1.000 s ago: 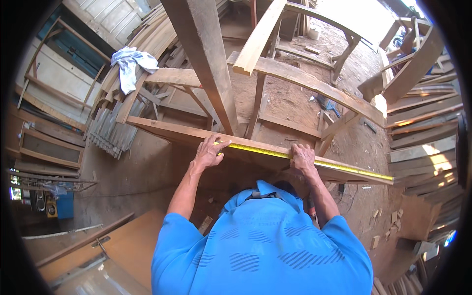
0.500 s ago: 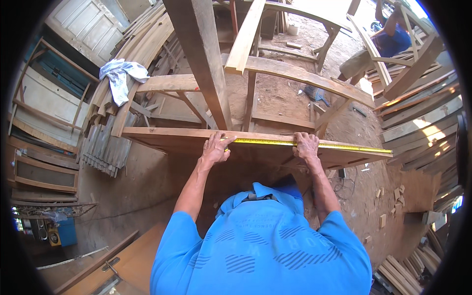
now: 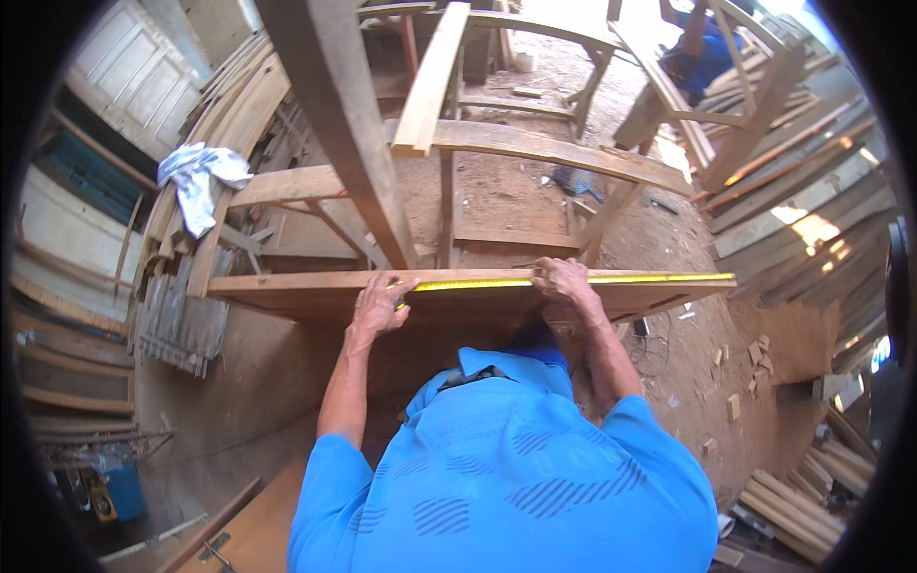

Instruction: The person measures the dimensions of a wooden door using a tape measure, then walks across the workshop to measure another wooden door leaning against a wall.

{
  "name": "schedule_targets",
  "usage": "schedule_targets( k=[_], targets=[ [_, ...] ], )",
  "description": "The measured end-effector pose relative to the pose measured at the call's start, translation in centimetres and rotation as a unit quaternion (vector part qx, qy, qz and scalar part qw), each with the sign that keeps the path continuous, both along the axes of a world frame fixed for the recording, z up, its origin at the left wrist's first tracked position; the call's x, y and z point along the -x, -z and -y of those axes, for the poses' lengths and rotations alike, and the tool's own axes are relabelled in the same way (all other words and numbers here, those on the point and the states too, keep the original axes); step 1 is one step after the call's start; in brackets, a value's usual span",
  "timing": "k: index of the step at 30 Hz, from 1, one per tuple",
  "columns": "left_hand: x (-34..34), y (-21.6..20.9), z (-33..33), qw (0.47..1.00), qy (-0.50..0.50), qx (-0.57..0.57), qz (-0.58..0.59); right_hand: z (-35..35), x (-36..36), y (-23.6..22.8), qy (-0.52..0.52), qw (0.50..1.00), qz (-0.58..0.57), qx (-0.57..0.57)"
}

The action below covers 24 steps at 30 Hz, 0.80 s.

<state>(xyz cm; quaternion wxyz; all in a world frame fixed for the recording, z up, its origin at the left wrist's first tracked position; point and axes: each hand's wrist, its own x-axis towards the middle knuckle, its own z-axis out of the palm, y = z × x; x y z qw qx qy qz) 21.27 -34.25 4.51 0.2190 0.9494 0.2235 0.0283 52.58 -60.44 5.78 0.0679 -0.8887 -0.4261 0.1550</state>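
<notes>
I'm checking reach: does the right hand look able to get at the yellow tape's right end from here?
Probably yes, with some stretch: the yellow tape runs uncovered along the edge of the wooden panel, rightward from the right hand.

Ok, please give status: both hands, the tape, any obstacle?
Left hand and right hand at yellow tape. Tape stretched along edge of wooden panel. Wooden post just beyond left hand.

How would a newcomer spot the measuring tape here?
Find the long wooden panel crosswise beyond the blue shirt. Along its edge, from the left hand past the right hand, runs the measuring tape, thin and bright yellow against the panel's brown.
</notes>
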Motion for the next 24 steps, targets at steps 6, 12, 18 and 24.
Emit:
schedule_targets(
  k=[6, 12, 18, 24],
  targets=[
    [0.5, -0.2, 0.0, 0.999, 0.027, -0.002, 0.023, -0.9, 0.3, 0.9, 0.001, 0.999, 0.006, 0.032],
    [0.4, -0.6, 0.1, 1.0, 0.027, 0.001, -0.007, -1.4, 1.9, -0.2, -0.001, 0.999, -0.024, 0.035],
    [0.5, -0.6, 0.1, 1.0, 0.03, 0.001, -0.004, -1.4, 2.4, -0.4, -0.011, 0.999, -0.032, 0.023],
    [1.0, -0.4, 0.9, 1.0, 0.009, -0.017, 0.005, -0.9, 3.7, -1.9, -0.038, 0.999, -0.012, 0.009]
  ],
)
